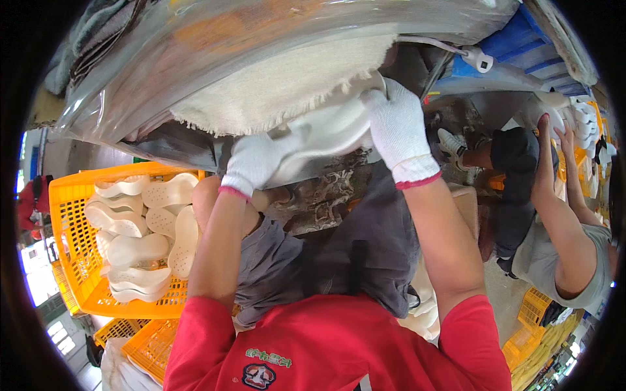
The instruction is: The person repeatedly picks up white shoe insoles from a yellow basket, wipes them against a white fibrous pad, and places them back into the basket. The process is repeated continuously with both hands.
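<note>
A long, pale, curved piece shaped like a shoe sole (326,133) is held between my two hands in front of me. My left hand (255,161), in a white knitted glove with a red cuff, is closed on its near left end. The other end is gripped by my right hand (399,124), gloved the same way, with the thumb lying over the top. Directly above the piece hangs a frayed cream cloth (293,78), its ragged edge close to or touching it. The fingertips under the piece are hidden.
Clear plastic sheeting (130,85) covers the machine ahead. An orange crate (68,215) at my left holds several cream sole-shaped pieces (137,251). A white cable fitting (479,60) hangs at the upper right. Another person's arms (554,156) are raised at the right, holding a pale piece.
</note>
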### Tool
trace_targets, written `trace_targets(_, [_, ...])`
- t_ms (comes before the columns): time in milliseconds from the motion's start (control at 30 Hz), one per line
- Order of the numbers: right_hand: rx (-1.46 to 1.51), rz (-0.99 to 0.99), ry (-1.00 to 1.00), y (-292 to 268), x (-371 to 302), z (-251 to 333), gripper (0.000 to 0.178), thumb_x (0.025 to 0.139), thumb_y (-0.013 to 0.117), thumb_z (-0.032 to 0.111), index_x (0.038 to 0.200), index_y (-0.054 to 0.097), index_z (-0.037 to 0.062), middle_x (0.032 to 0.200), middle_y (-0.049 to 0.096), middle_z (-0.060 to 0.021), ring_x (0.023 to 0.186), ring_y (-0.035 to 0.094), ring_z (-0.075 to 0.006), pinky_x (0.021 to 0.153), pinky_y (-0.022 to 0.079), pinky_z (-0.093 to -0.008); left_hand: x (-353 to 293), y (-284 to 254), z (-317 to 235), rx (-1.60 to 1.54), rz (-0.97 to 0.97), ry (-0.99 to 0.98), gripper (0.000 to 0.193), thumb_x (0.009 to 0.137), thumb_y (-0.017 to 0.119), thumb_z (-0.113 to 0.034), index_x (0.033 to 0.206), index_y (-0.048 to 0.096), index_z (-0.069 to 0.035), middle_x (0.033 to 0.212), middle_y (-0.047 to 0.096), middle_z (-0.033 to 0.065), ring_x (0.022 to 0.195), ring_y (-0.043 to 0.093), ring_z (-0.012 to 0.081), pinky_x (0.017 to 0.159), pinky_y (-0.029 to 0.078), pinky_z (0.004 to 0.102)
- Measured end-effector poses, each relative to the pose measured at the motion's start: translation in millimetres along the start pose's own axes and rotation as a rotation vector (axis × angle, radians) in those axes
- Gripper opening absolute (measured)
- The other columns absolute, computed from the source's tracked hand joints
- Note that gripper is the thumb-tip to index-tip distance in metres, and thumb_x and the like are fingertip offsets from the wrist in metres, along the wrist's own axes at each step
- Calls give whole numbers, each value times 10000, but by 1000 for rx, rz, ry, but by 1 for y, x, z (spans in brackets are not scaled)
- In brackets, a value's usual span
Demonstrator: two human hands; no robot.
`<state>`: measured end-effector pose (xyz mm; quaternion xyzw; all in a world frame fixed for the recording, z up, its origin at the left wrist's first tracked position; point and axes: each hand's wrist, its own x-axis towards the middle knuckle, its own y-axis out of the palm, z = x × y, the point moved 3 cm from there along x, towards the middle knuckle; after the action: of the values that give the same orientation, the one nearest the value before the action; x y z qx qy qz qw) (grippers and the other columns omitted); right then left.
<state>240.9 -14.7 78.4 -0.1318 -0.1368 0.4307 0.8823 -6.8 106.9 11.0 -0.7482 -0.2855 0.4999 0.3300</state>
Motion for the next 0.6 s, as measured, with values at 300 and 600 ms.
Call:
trace_targets(300, [-78,199,130,-16,-58,65,839,955,814,330,1596,484,-100,1479,627,-277,1304,662,-267,1092,521,-392,-41,61,-122,-1816,114,403,450,1095,718,-261,1422,647,39,1213,755,70,1055,718,183,946,590,358])
trace_targets(600, [-328,-173,-202,-32,-44,11,890,882,812,284,1623,464,-65,1441,668,-346,1342,688,-434,1115,564,-428,44,52,-148,-1218,-98,322,579,1090,647,-514,1398,703,-27,1300,792,148,1128,769,314,971,584,386])
